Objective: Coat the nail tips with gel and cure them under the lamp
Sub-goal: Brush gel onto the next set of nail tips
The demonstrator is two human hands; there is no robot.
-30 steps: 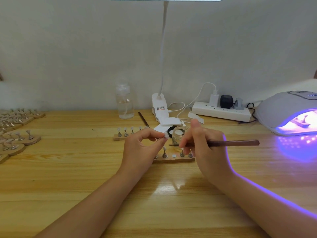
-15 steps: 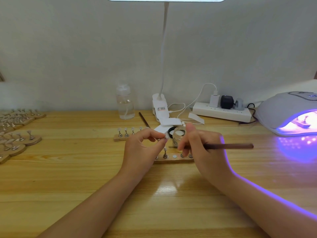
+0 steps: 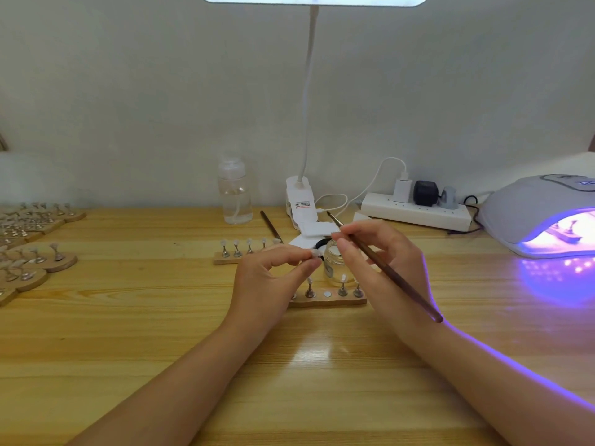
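Fingers: left hand (image 3: 270,278) is pinching a small nail tip (image 3: 315,253) between thumb and forefinger; right hand (image 3: 383,262) is gripping a brown brush (image 3: 383,265) pen-style, bristle end pointing up and away toward the wall, not touching the tip.
Task thing: nail tip is being held above the tabletop (image 3: 161,333), just left of the glass gel jar (image 3: 336,263) and over the near wooden holder strip (image 3: 328,299).
Step in hand: probably loading or readying the brush between strokes; judgement only.
Doing it well: the bristles need to come back down to the jar mouth, then stroke the tip thinly base to edge; the pinch should be staying on the tip's sides so gel is not smearing on skin.
Holder: one bare round spot is showing mid-strip, likely where this tip's stand goes back.
Lamp: curing lamp (image 3: 544,217) is glowing violet at far right, something is already sitting inside.
Open room: bare tabletop is lying between the holder strip and the lamp, and in front of both forearms.
Edges/obstacles: jar is sitting just beside both hands, easy to knock; second strip (image 3: 238,257) and a spare brush (image 3: 270,225) are lying behind the left hand; more holders (image 3: 38,262) are crowding the far left.
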